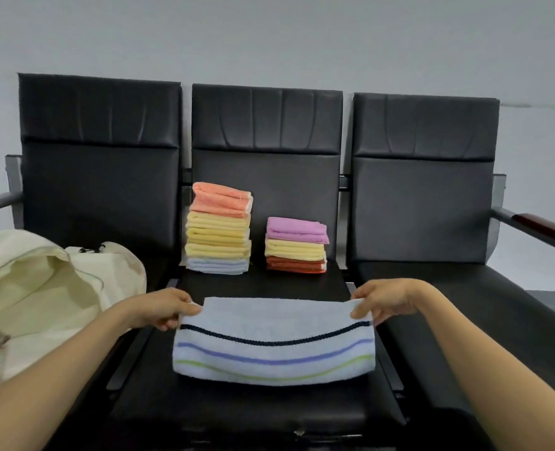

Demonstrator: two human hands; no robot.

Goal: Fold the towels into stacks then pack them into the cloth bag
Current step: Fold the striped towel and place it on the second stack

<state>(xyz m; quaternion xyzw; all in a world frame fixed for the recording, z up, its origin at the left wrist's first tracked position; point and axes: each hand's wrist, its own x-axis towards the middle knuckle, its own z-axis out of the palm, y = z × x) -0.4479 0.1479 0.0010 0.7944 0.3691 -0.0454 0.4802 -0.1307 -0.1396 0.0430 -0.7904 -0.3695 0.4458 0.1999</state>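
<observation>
Blue striped towel point(273, 343): left hand point(164, 309), right hand point(385, 302) pinch 2 corners; tall stack point(219, 229), short stack point(297, 245) behind; 1 cloth bag point(42, 288).

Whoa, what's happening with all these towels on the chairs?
A person is folding towels on the middle seat of a black bench. The left hand and right hand each pinch a far corner of a pale blue striped towel. Behind it stand a taller stack and, to its right, a shorter stack of folded towels. A cream cloth bag lies on the left seat.
</observation>
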